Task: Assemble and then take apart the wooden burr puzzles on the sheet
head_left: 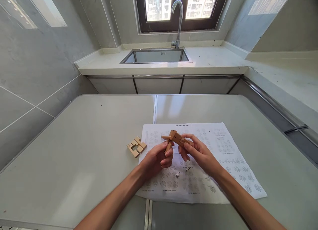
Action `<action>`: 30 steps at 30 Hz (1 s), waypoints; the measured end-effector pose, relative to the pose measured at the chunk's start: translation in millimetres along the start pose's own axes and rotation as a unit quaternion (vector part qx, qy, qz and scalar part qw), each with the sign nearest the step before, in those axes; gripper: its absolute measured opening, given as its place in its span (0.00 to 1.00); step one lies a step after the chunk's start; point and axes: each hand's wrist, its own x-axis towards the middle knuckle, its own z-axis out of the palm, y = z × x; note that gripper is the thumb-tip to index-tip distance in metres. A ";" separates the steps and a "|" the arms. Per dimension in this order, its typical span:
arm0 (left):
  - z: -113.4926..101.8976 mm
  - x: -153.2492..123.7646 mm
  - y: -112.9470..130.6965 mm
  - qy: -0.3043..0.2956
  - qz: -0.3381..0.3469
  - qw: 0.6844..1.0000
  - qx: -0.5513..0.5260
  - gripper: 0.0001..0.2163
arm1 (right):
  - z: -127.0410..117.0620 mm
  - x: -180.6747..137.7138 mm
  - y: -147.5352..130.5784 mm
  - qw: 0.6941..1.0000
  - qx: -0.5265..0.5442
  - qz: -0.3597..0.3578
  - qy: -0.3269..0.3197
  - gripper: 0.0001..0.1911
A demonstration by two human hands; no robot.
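Both hands hold brown wooden puzzle pieces (177,137) above a printed sheet. My left hand (159,156) is closed around the lower left part, its thumb and fingers pinching a piece that points down. My right hand (196,150) grips the right end of the block between thumb and fingers. A thin pointed piece sticks out to the left of the block. How the pieces fit together is partly hidden by the fingers. Left of my left hand, a lighter interlocked wooden puzzle piece (136,146) lies at the sheet's edge.
The paper sheet (238,177) with rows of small diagrams lies on the grey folding table (104,124). Two tiny dark-and-white bits (177,175) rest on it. Beyond the table are a counter (213,57), a sink (159,50) and a faucet (177,28). Tiled walls stand around.
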 end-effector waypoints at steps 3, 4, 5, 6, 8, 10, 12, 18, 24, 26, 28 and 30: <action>0.7 0.0 -0.3 0.009 0.005 0.999 0.041 0.16 | -0.2 -0.4 -2.3 1.000 0.008 0.005 0.004 0.13; 1.1 -0.1 -0.5 0.011 0.009 0.999 0.053 0.16 | -0.3 -0.5 -3.1 1.000 0.006 0.005 0.008 0.13; 1.5 -0.2 -0.8 0.014 0.015 0.998 0.061 0.16 | -0.3 -0.6 -3.9 1.000 0.002 0.005 0.012 0.13; 1.8 -0.3 -1.1 0.016 0.020 0.997 0.066 0.15 | -0.2 -0.6 -4.7 1.000 -0.004 0.004 0.016 0.14; 2.2 -0.4 -1.4 0.019 0.027 0.997 0.071 0.15 | -0.2 -0.6 -5.7 1.000 -0.018 0.003 0.023 0.15; 2.1 -0.2 -1.5 0.021 0.031 0.997 0.073 0.15 | -0.1 -0.5 -6.2 0.999 -0.027 0.007 0.026 0.16; 1.3 0.2 -1.5 0.020 0.033 0.996 0.074 0.15 | -0.1 -0.4 -6.4 0.999 -0.030 0.010 0.029 0.16; -3.5 2.1 -3.6 0.014 0.028 0.997 0.067 0.15 | 1.1 -0.8 -8.0 0.999 -0.030 0.012 0.038 0.16; -2.0 1.6 -4.8 0.033 0.042 0.995 0.081 0.14 | 0.7 0.1 -7.7 0.998 -0.022 0.020 0.051 0.18; -1.2 1.5 -4.6 0.039 0.048 0.995 0.084 0.14 | -0.1 0.6 -7.2 0.998 -0.021 0.020 0.053 0.17; -0.8 1.7 -4.8 0.040 0.049 0.994 0.086 0.15 | -0.6 0.8 -6.9 0.998 -0.021 0.020 0.052 0.17; -0.3 1.9 -5.4 0.043 0.051 0.994 0.092 0.15 | -0.7 0.7 -6.9 0.998 -0.021 0.021 0.052 0.17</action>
